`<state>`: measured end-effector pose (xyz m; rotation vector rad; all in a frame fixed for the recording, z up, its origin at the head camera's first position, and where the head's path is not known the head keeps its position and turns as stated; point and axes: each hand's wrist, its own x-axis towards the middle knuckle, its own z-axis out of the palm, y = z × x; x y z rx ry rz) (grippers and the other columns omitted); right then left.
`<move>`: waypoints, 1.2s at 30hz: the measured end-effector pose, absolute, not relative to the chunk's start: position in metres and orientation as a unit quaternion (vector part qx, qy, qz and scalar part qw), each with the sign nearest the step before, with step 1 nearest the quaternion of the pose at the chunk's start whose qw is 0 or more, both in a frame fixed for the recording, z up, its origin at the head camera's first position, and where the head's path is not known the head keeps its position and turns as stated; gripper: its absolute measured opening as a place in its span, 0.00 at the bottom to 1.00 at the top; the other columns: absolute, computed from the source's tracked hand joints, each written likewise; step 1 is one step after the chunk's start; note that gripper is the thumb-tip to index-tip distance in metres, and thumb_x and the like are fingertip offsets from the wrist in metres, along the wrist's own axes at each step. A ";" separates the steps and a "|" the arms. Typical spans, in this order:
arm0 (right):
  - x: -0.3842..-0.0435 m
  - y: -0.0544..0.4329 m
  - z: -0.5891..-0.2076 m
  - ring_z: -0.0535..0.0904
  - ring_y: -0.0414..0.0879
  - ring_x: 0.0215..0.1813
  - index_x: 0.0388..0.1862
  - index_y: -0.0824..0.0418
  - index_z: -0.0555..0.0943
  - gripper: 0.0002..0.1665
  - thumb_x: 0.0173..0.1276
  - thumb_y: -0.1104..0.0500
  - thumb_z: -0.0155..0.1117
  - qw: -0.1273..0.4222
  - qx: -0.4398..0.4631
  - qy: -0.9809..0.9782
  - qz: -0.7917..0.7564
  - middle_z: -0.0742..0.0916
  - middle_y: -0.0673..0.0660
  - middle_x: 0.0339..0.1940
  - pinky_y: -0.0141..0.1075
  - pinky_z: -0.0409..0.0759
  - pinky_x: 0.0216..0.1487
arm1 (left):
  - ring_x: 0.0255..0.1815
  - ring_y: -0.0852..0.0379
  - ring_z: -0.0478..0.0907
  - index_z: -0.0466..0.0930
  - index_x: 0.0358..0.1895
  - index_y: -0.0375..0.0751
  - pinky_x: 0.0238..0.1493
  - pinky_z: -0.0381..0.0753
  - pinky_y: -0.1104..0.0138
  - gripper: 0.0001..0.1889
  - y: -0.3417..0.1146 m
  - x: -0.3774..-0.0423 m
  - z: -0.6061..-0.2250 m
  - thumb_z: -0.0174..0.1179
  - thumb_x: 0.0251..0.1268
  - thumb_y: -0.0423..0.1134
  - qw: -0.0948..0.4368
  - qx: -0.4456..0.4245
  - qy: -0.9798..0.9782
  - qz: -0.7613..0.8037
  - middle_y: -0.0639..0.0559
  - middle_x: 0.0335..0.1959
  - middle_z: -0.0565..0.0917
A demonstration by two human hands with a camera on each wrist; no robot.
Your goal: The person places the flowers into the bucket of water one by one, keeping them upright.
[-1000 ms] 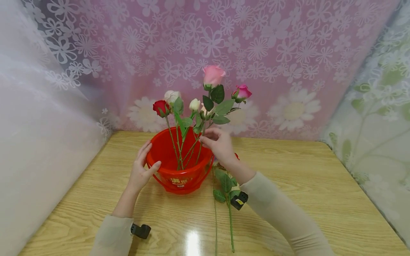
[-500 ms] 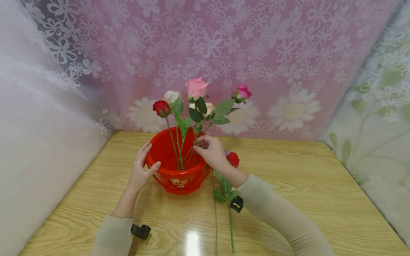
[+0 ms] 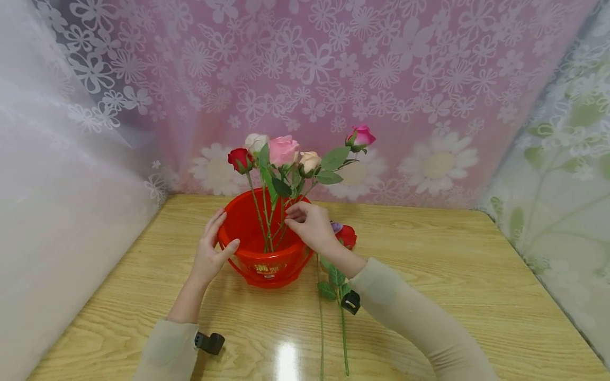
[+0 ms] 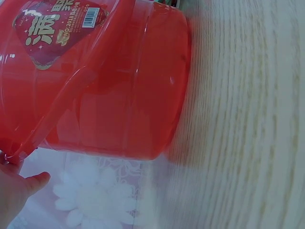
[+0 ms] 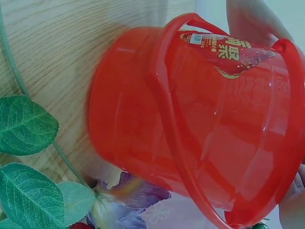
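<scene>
A red plastic bucket point(image 3: 269, 264) stands on the table in the head view. My left hand point(image 3: 209, 254) holds it at the left rim, fingers along the outer side and thumb over the front edge. My right hand point(image 3: 310, 225) is above the bucket's right rim, thumb and fingertips slightly apart right beside the stem of a pink rose point(image 3: 284, 150). That rose stands in the bucket among a red rose point(image 3: 240, 160), a white rose point(image 3: 256, 143), a cream rose point(image 3: 310, 161) and a magenta rose point(image 3: 362, 136). In the right wrist view, only part of my right hand shows.
Right of the bucket, more flowers lie on the wooden table point(image 3: 429, 275): a red bloom point(image 3: 347, 236), a purple iris-like flower point(image 5: 128, 195) and green leaves point(image 5: 28, 126) on long stems. A pink floral curtain point(image 3: 310, 63) hangs behind the table.
The pink rose has moved left and sunk lower into the bucket; over the last half second my right fingers barely moved while it dropped. My left hand and the bucket have stayed put.
</scene>
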<state>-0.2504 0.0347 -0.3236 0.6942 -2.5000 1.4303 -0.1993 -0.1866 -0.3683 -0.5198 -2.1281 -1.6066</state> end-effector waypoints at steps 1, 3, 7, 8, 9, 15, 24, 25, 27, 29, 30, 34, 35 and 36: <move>-0.250 0.035 -0.323 0.79 0.44 0.32 0.34 0.63 0.79 0.06 0.56 0.65 0.63 0.090 0.235 -0.840 0.481 0.83 0.54 0.30 0.31 0.77 0.33 | 0.62 0.35 0.53 0.51 0.61 0.17 0.55 0.59 0.79 0.31 -0.187 -0.199 -0.368 0.52 0.52 0.21 0.210 -0.187 -0.766 -0.578 0.30 0.65 0.49; -0.249 0.036 -0.323 0.79 0.44 0.32 0.34 0.63 0.79 0.06 0.56 0.65 0.63 0.093 0.240 -0.839 0.480 0.83 0.54 0.30 0.32 0.77 0.33 | 0.62 0.35 0.53 0.51 0.61 0.17 0.54 0.59 0.80 0.31 -0.187 -0.199 -0.368 0.52 0.52 0.21 0.209 -0.187 -0.766 -0.578 0.30 0.65 0.49; -0.246 0.041 -0.324 0.79 0.43 0.33 0.35 0.65 0.80 0.07 0.56 0.65 0.63 0.093 0.244 -0.834 0.487 0.83 0.53 0.31 0.33 0.77 0.35 | 0.62 0.35 0.52 0.51 0.61 0.17 0.54 0.58 0.81 0.31 -0.186 -0.199 -0.368 0.52 0.52 0.20 0.208 -0.189 -0.765 -0.580 0.30 0.65 0.49; -0.246 0.043 -0.324 0.79 0.43 0.33 0.35 0.65 0.80 0.07 0.56 0.65 0.63 0.092 0.243 -0.833 0.489 0.83 0.53 0.31 0.33 0.77 0.36 | 0.62 0.35 0.52 0.51 0.61 0.17 0.54 0.58 0.81 0.31 -0.186 -0.199 -0.368 0.52 0.52 0.20 0.207 -0.189 -0.765 -0.580 0.30 0.65 0.49; -0.245 0.045 -0.323 0.79 0.43 0.34 0.35 0.65 0.80 0.07 0.56 0.65 0.63 0.092 0.241 -0.832 0.492 0.83 0.53 0.31 0.33 0.77 0.37 | 0.62 0.35 0.52 0.51 0.61 0.17 0.54 0.58 0.81 0.31 -0.186 -0.199 -0.369 0.52 0.52 0.21 0.208 -0.190 -0.764 -0.581 0.30 0.65 0.49; -0.240 0.062 -0.323 0.79 0.44 0.36 0.36 0.64 0.80 0.08 0.56 0.65 0.63 0.093 0.225 -0.817 0.522 0.84 0.55 0.33 0.35 0.77 0.37 | 0.62 0.35 0.53 0.51 0.61 0.16 0.54 0.59 0.80 0.31 -0.185 -0.201 -0.369 0.52 0.51 0.20 0.212 -0.191 -0.760 -0.584 0.29 0.64 0.49; -0.233 0.102 -0.331 0.79 0.49 0.35 0.38 0.70 0.79 0.10 0.57 0.65 0.62 0.097 0.222 -0.801 0.548 0.83 0.60 0.34 0.36 0.78 0.36 | 0.61 0.35 0.55 0.52 0.61 0.17 0.53 0.61 0.80 0.31 -0.186 -0.200 -0.367 0.52 0.52 0.21 0.213 -0.185 -0.764 -0.581 0.29 0.64 0.50; -0.232 0.106 -0.333 0.79 0.48 0.35 0.37 0.69 0.80 0.10 0.57 0.64 0.62 0.098 0.218 -0.805 0.543 0.83 0.59 0.34 0.35 0.77 0.37 | 0.61 0.34 0.55 0.52 0.61 0.17 0.53 0.61 0.80 0.31 -0.186 -0.200 -0.367 0.52 0.52 0.21 0.214 -0.184 -0.763 -0.581 0.29 0.64 0.50; -0.228 0.115 -0.337 0.79 0.47 0.34 0.37 0.67 0.80 0.09 0.57 0.64 0.63 0.098 0.209 -0.814 0.533 0.83 0.58 0.34 0.34 0.77 0.36 | 0.61 0.34 0.55 0.52 0.61 0.17 0.52 0.61 0.80 0.31 -0.186 -0.199 -0.367 0.52 0.52 0.21 0.216 -0.183 -0.765 -0.579 0.29 0.64 0.50; -0.225 0.122 -0.341 0.79 0.46 0.34 0.36 0.67 0.80 0.09 0.57 0.63 0.63 0.094 0.195 -0.822 0.526 0.83 0.58 0.33 0.33 0.77 0.34 | 0.61 0.34 0.55 0.52 0.60 0.17 0.52 0.61 0.81 0.31 -0.186 -0.199 -0.367 0.52 0.51 0.21 0.218 -0.183 -0.766 -0.576 0.29 0.64 0.50; -0.223 0.126 -0.342 0.79 0.46 0.34 0.36 0.67 0.80 0.09 0.57 0.64 0.63 0.092 0.190 -0.825 0.524 0.83 0.58 0.33 0.32 0.77 0.33 | 0.61 0.35 0.55 0.52 0.60 0.17 0.52 0.61 0.81 0.31 -0.186 -0.199 -0.367 0.52 0.51 0.21 0.217 -0.183 -0.766 -0.576 0.29 0.64 0.50; -0.216 0.138 -0.349 0.78 0.47 0.34 0.37 0.70 0.79 0.10 0.57 0.65 0.62 0.074 0.176 -0.831 0.523 0.82 0.59 0.33 0.32 0.76 0.32 | 0.61 0.35 0.54 0.53 0.60 0.17 0.52 0.61 0.81 0.31 -0.185 -0.199 -0.367 0.52 0.51 0.21 0.217 -0.182 -0.767 -0.576 0.29 0.64 0.51; -0.214 0.140 -0.351 0.79 0.48 0.35 0.37 0.71 0.78 0.10 0.57 0.65 0.62 0.068 0.174 -0.832 0.523 0.82 0.59 0.33 0.31 0.77 0.33 | 0.61 0.35 0.54 0.53 0.60 0.17 0.52 0.61 0.81 0.31 -0.185 -0.199 -0.367 0.52 0.51 0.21 0.217 -0.181 -0.767 -0.576 0.29 0.64 0.51; -0.213 0.143 -0.353 0.79 0.48 0.35 0.37 0.71 0.78 0.11 0.57 0.65 0.62 0.061 0.171 -0.832 0.524 0.82 0.59 0.34 0.31 0.77 0.33 | 0.62 0.35 0.54 0.53 0.60 0.17 0.52 0.61 0.81 0.31 -0.185 -0.199 -0.367 0.52 0.52 0.21 0.218 -0.181 -0.766 -0.577 0.29 0.64 0.51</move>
